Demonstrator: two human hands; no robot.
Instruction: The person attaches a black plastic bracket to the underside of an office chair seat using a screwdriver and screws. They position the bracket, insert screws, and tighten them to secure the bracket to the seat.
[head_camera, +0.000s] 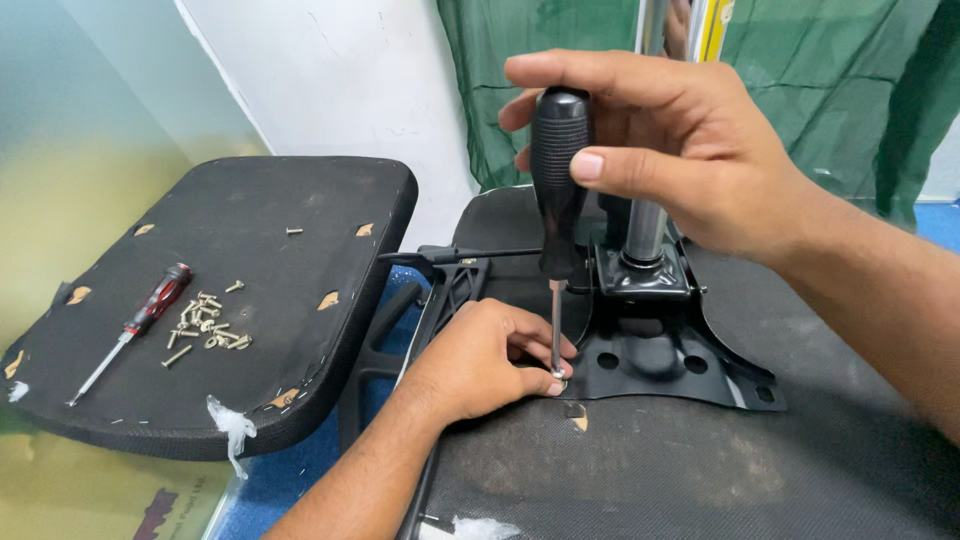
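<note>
Far left: a second seat pad (230, 290) lies underside up, with bare fixing holes showing and nothing mounted on it. On it rests a red-and-black screwdriver (140, 322), untouched, and just beside its handle a loose pile of screws (207, 325); one stray screw (293, 231) lies apart, nearer the pad's far edge.

Centre: the person's left hand (480, 362) rests on the upturned seat base (700, 460), fingers curled together and pinched around the lower shaft of the screwdriver in use, steadying the tip at a hole in the black metal mounting plate (665, 365). Whether a screw sits under the tip cannot be told; the fingers hide it.

Right: the right hand (680, 150) is clamped around the black screwdriver handle (558, 170), thumb pressed across it, tool upright. The chrome gas-lift column (647, 140) rises from the plate.

Judgement: work is at the plate's near-left corner. At least three other plate holes look empty, and the pile of screws is large, so most fastening appears undone.
</note>
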